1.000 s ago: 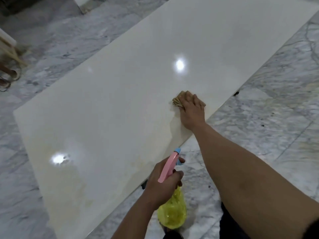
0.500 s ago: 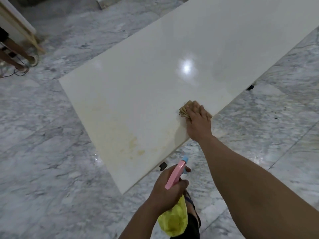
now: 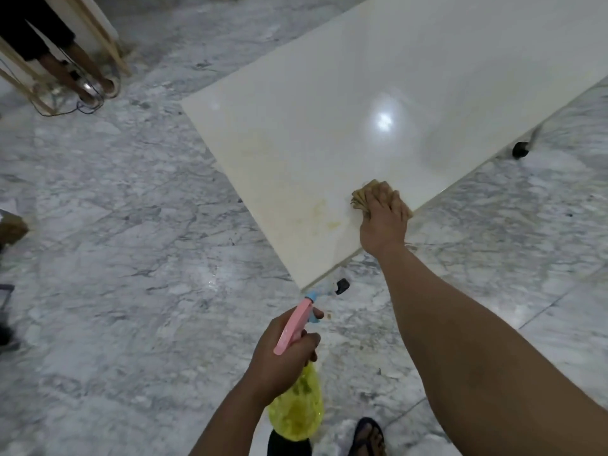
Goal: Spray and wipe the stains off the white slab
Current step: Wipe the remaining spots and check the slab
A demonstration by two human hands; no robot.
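Observation:
A large glossy white slab (image 3: 378,80) lies raised a little over the marble floor. Yellowish stains (image 3: 324,215) mark its near corner. My right hand (image 3: 383,222) presses a folded tan cloth (image 3: 363,195) flat on the slab near its front edge, just right of the stains. My left hand (image 3: 284,355) holds a spray bottle (image 3: 296,403) with a yellow body and a pink and blue head, off the slab over the floor, its nozzle aimed at the slab's near corner.
Grey veined marble floor (image 3: 131,291) surrounds the slab. Small black supports (image 3: 520,149) show under the slab's front edge. Another person's legs (image 3: 79,74) stand at the far left by a wooden frame and cables. My sandalled foot (image 3: 368,436) is at the bottom.
The view has swung left and pulled back, so the slab's near corner and its stains now show. My right hand slid the cloth nearer the stains; the bottle stays in my left hand.

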